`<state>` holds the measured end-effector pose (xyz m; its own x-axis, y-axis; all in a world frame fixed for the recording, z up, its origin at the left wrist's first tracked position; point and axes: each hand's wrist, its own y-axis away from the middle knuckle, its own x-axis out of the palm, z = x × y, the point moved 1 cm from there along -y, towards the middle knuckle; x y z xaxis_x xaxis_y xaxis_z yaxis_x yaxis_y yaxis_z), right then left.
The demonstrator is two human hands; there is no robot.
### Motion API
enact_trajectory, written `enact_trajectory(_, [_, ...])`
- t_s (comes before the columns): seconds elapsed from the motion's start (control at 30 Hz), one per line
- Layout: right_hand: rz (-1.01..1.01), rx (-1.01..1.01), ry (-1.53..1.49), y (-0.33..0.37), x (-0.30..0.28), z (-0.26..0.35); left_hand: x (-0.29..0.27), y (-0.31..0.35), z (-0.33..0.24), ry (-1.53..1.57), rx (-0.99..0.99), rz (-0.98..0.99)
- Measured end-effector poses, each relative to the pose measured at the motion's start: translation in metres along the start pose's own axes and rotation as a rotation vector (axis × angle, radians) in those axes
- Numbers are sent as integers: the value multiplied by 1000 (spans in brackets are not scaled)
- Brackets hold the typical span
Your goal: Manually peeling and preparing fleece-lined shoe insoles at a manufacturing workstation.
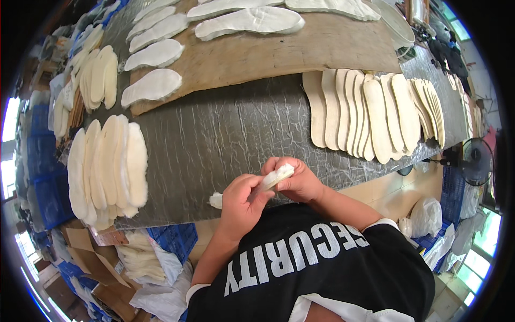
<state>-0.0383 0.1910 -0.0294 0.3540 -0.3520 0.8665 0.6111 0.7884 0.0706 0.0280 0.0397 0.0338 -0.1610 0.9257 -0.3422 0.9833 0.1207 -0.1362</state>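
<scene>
Close to my body, just over the near edge of the dark table, I hold a white fleecy insole (280, 175) almost edge-on. My left hand (241, 201) is closed round its middle, thumb and fingers pinching it. At its upper end my right hand (299, 181) grips the edge between thumb and fingers. A small white fluffy tip (215, 200) shows to the left of my left hand; whether it belongs to the same insole I cannot tell. Much of the held insole is hidden by my fingers.
A pile of fleecy insoles (107, 166) lies at the left table edge. Flat cream insoles (370, 115) overlap in a row at the right. Across the far side, a brown board (322, 48) carries white fleecy insoles (249, 22). A fan (476, 161) stands far right.
</scene>
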Motion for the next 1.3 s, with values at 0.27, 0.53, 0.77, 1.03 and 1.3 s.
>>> enact_trajectory(0.27, [-65,-113,299,-3,34,13,-12,1,-13,57,13,-118])
enact_trajectory(0.53, [-5,-166,526,-8,52,30,-15,-13,-28,56,102,-146])
enact_trajectory(0.77, [-180,-134,469,-9,55,31,-11,-22,-19,515,-152,-280])
enact_trajectory(1.03, [-41,-48,882,-18,44,51,-24,-43,-6,769,-331,-356])
enact_trajectory(1.3, [205,366,331,-9,-35,28,-73,-85,72,852,-453,-533])
